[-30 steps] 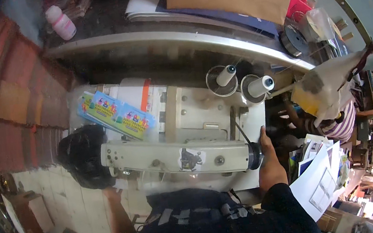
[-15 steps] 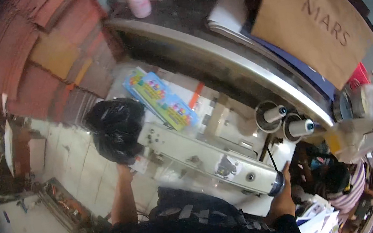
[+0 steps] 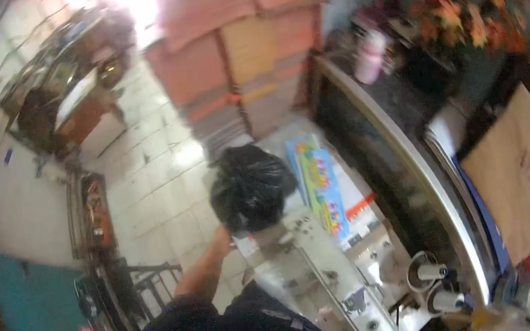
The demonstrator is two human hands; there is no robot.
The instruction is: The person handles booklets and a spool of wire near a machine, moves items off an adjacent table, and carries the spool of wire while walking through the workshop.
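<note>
A white sewing machine [image 3: 318, 253] stands on its table in front of me, its arm running from the middle toward the lower edge. Beyond its sewing end sits a black plastic bag [image 3: 252, 191], bulging and crumpled. My left hand [image 3: 223, 240] reaches to the near left side of this bag, beside the machine's end. Its fingers are blurred and partly hidden, so their grip cannot be told. Colourful printed sheets [image 3: 322, 188] in blue and green lie just right of the bag. My right hand is out of the picture.
Tall stacks of reddish-orange sheets [image 3: 211, 71] rise beyond the bag. A metal-edged dark counter [image 3: 403, 139] bounds the right, holding a pink bottle [image 3: 370, 57] and a brown paper bag [image 3: 524, 176]. Two thread cones [image 3: 432, 271] stand beside the machine. Tiled floor [image 3: 156, 208] lies left.
My view has swung left, so the machine, bag and counter appear shifted and turned. My right hand, earlier at the machine's handwheel, has left the picture. My left hand stays by the black bag.
</note>
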